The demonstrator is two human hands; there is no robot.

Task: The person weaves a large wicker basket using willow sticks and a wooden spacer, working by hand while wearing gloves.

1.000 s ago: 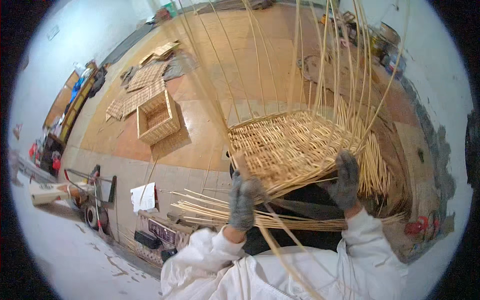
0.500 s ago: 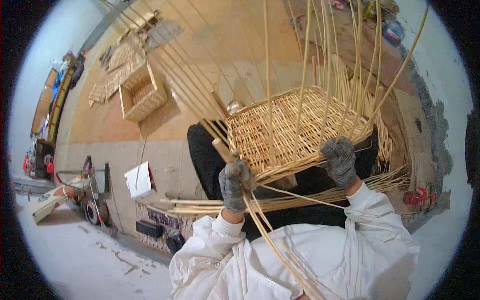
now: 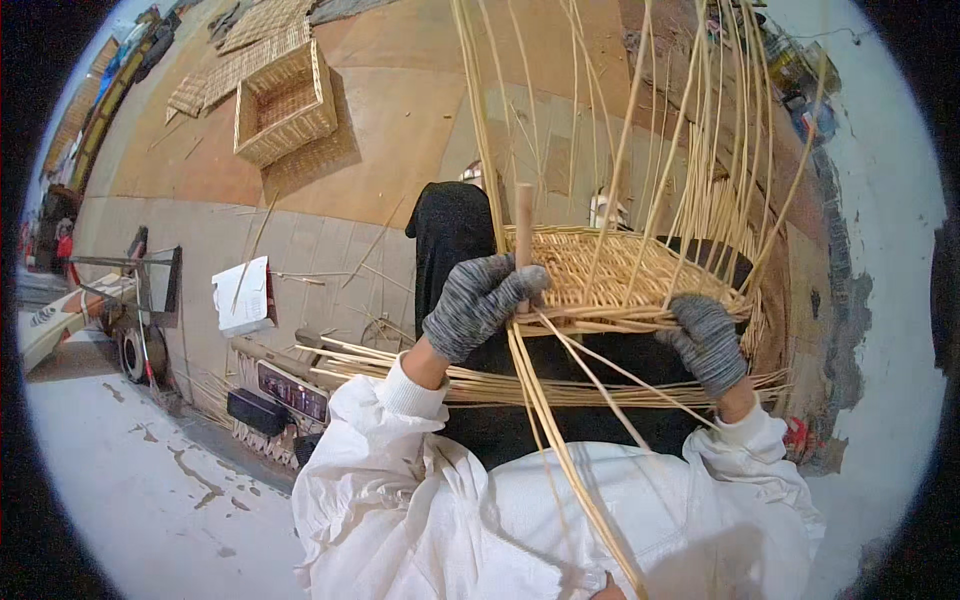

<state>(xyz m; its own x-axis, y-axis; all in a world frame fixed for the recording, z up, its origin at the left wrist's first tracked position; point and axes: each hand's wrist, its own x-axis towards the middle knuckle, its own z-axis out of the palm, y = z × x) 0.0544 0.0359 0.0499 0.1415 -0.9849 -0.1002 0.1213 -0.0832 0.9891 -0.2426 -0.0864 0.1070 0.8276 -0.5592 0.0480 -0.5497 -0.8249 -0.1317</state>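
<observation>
A half-woven wicker basket [image 3: 620, 265] rests across my lap, its flat base showing and long upright willow rods [image 3: 655, 150] rising from its edges. My left hand [image 3: 480, 305], in a grey knitted glove, is closed round the near left corner, at a round wooden corner post [image 3: 524, 235]. My right hand [image 3: 708, 345], gloved alike, grips the near edge by the right corner; its fingertips are partly hidden. Several loose willow rods [image 3: 560, 430] run from beside my left hand down over my white jacket.
A bundle of willow rods [image 3: 470, 385] lies crosswise under the basket. Beyond, on the floor, stand a finished rectangular basket [image 3: 285, 110] and woven panels [image 3: 255, 40]. White paper [image 3: 242, 297], a black box [image 3: 262, 410] and a wheeled cart [image 3: 135, 340] are at the left.
The basket has tipped, so its base looks flatter and the near corner post stands upright. My left hand has turned, its fingers now pointing right at the post. The whole view has shifted.
</observation>
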